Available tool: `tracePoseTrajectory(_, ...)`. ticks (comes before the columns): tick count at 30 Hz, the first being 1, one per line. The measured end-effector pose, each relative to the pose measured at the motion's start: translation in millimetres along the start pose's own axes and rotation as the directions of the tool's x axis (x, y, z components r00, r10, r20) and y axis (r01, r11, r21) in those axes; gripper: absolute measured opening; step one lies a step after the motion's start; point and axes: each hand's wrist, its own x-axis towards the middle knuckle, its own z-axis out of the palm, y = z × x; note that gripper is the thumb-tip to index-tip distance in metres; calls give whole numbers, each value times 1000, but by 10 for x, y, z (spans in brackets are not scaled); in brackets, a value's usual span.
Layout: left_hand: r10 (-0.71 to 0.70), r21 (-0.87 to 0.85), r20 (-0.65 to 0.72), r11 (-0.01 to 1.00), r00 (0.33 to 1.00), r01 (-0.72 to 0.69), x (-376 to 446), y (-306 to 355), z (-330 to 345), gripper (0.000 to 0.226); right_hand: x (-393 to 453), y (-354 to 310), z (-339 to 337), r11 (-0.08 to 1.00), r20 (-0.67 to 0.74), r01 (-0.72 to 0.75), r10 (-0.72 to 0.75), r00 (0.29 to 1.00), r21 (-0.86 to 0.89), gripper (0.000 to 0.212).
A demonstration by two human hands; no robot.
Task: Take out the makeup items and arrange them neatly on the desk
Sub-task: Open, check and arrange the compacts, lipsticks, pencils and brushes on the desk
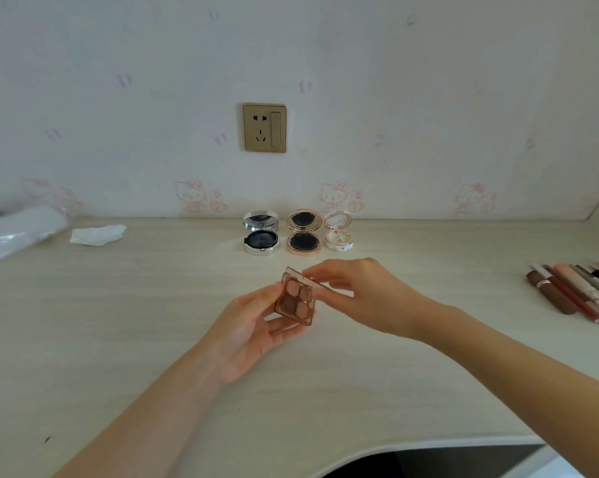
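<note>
Hands meet above the desk [153, 339] centre: left hand [246, 334] cradles an open eyeshadow palette [295, 300] while right hand [356, 298] pinches its lid, three open compacts [299, 234] lined at twelve o'clock, lip pencils [577, 291] at three.

Your left hand [248, 331], palm up, reaches toward 1 o'clock from the forearm entering at 7 o'clock; its fingers curl round a small palette [295, 297]. Your right hand [358, 294], palm down, extends toward 10 o'clock from 4 o'clock, fingertips pinching the palette's lid at 12 o'clock.
</note>
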Motion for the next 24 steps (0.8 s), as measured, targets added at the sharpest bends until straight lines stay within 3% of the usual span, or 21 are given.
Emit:
tracePoseTrajectory(4, 21, 82, -4, 996, 1000, -20, -13, -11, -14, 29, 57, -2, 1, 992, -38, 19, -24, 999, -126, 23)
tracePoseTrajectory(7, 129, 405, -55, 909, 990, -96, -37, -15, -17, 23, 129, 24, 8, 991, 20, 7, -5, 1000, -131, 24)
tracePoseTrajectory(9, 258, 605, -105, 783, 961, -144, -32, -26, -67, 19, 171, 36, 26, 987, 72, 2, 10, 997, -158, 25)
tracePoseTrajectory(13, 473, 924, -42, 354, 880, -146, -54, -111, -205, 19, 232, 43, 74, 981, 165, -37, 69, 984, -189, 27)
tracePoseTrajectory(15, 510, 959, 75, 199, 857, -202, -74, -154, -252, 29, 249, 37, 109, 974, 205, -36, 83, 975, -223, 28)
tracePoseTrajectory(18, 485, 956, 225, 58, 845, -287, -71, -180, -283, 36, 263, 22, 152, 968, 229, -20, 79, 970, -249, 29)
tracePoseTrajectory(24, 469, 938, 328, -61, 820, -340, -3, -278, -365, 50, 260, 13, 208, 955, 253, 3, 75, 965, -297, 30)
